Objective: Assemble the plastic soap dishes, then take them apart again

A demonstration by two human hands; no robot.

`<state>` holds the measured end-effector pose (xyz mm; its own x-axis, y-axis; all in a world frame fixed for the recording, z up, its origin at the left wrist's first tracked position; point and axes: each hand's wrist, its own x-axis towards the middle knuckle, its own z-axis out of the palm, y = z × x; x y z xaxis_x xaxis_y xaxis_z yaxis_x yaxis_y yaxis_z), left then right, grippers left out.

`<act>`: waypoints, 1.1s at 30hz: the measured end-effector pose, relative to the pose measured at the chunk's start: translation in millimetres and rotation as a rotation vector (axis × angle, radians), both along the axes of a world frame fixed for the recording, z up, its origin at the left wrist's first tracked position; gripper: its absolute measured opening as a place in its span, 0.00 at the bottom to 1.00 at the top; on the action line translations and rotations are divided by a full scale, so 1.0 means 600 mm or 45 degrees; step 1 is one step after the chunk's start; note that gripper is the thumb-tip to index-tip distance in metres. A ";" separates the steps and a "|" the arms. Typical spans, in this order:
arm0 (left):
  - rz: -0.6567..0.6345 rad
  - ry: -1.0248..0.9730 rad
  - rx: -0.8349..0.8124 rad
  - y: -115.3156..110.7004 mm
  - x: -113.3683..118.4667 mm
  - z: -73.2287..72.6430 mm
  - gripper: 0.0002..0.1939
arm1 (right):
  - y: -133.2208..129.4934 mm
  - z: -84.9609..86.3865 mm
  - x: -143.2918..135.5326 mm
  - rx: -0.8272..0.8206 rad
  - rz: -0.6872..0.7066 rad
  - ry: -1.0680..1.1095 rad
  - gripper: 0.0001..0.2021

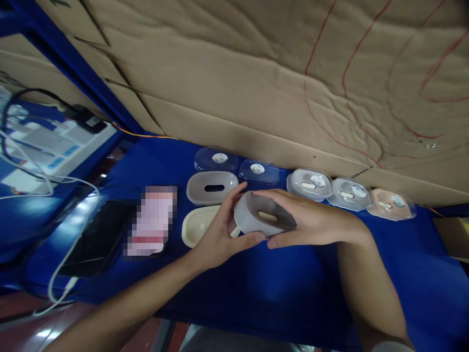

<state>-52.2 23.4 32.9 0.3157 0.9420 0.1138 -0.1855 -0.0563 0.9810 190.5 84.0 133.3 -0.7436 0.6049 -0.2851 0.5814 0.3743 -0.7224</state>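
Note:
A grey oval plastic box [249, 215] with a slot in its bottom is held tilted above the blue table, its hollow side facing me. My left hand [216, 239] grips its left end between thumb and fingers. My right hand [311, 217] wraps round the right end, thumb along the lower rim. Behind the left fingers stands another pale grey oval piece [194, 188] with a dark slot. A cream oval dish [189, 232] lies partly hidden under my left hand. Two clear lids with round stickers, a left lid [205, 159] and a right lid [269, 172], rest at the back.
Three lidded oval boxes, two grey [298, 186] and one peach [379, 208], line the back right. A pixelated pink rectangle [154, 220] and a black phone [95, 239] with a white cable lie left, near a power strip [73, 151]. Cardboard [220, 78] walls the back.

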 end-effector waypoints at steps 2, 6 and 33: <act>-0.047 -0.059 -0.055 -0.001 0.001 -0.004 0.56 | 0.007 0.002 0.000 -0.072 -0.009 -0.041 0.46; -0.163 -0.114 -0.112 -0.009 0.005 0.000 0.54 | 0.026 0.010 0.022 -0.206 0.005 -0.024 0.41; -0.457 1.348 1.098 -0.043 0.014 -0.023 0.36 | 0.031 -0.104 -0.018 0.436 -0.092 -0.326 0.41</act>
<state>-43.8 -2.3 19.2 0.8181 0.5504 0.1666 0.4744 -0.8097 0.3453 179.5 102.3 70.8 -0.6274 0.7445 -0.2283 0.7591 0.5193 -0.3926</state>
